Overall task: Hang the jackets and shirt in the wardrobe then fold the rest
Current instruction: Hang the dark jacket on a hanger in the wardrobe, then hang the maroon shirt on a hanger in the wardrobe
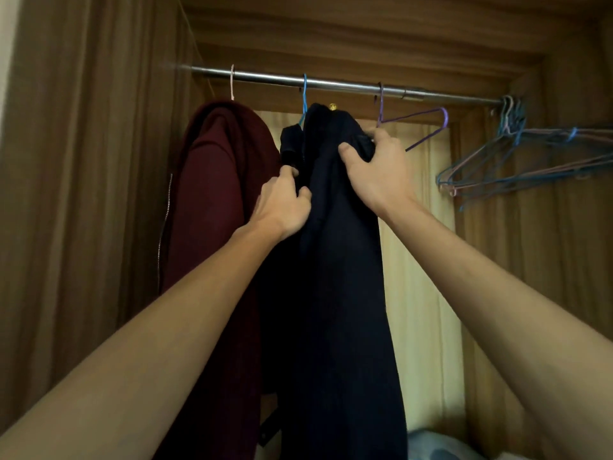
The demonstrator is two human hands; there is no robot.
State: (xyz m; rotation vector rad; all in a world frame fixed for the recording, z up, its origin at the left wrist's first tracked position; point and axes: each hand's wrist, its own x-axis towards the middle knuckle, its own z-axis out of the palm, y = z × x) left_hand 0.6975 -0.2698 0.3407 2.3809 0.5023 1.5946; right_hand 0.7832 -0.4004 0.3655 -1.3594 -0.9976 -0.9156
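A dark navy jacket (338,260) hangs from a blue hanger (304,97) hooked on the steel rail (331,83) of the wardrobe. My left hand (285,207) pinches the jacket's front edge at chest height. My right hand (374,171) grips the fabric near the jacket's right shoulder. To the left, a maroon zip jacket (215,210) hangs on a pale pink hanger (232,81). An empty purple hanger (414,124) hangs just right of my right hand.
A bunch of several empty blue and pink hangers (517,157) hangs at the rail's right end. Wooden wardrobe walls (83,161) close in on both sides. A pale curtain-like panel (418,260) shows behind the clothes. Light fabric (438,446) lies at the bottom right.
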